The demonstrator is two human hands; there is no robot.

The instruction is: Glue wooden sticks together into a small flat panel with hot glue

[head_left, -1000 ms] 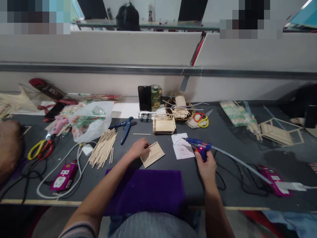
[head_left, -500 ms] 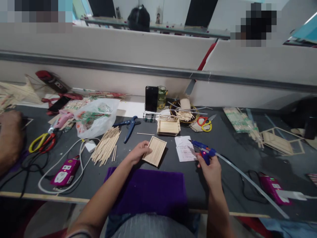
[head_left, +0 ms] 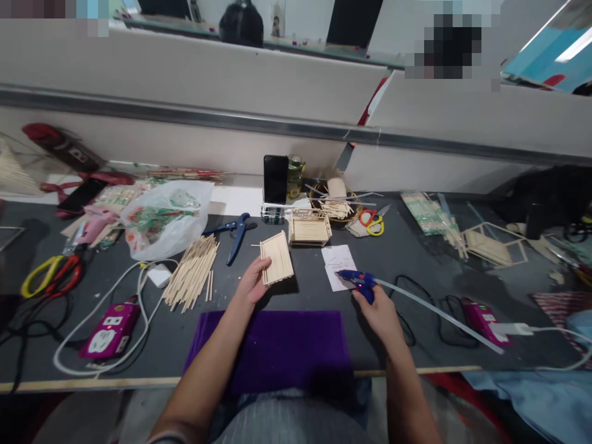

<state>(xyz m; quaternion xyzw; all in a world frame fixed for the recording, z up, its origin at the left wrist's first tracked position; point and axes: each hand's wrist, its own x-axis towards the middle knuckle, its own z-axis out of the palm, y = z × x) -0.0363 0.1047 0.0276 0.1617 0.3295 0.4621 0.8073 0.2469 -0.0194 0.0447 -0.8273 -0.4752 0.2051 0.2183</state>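
My left hand [head_left: 253, 280] grips the lower left edge of a small wooden stick panel [head_left: 277, 258], tilted above the dark table. My right hand [head_left: 378, 308] is wrapped round a blue glue gun [head_left: 363, 282], whose long clear glue stick trails to the lower right. The gun's nozzle is over a sheet of white paper with markings [head_left: 337, 262]. Behind the panel stands a small box-like stick frame [head_left: 309, 231]. Left of my left hand lies a pile of loose wooden sticks [head_left: 192, 274]. A purple cloth [head_left: 272, 351] lies in front of me.
Blue cutters [head_left: 238, 237], a plastic bag [head_left: 171, 219] and a pink power strip [head_left: 112, 327] are on the left. A black phone [head_left: 275, 179] stands at the back beside a basket of sticks [head_left: 335, 206]. Yellow-red scissors [head_left: 372, 222] lie right of it.
The panel has turned and tilted in my left hand, moving slightly up and left. My right hand has shifted left with the glue gun. The camera view has also shifted, and the arm at far left is gone.
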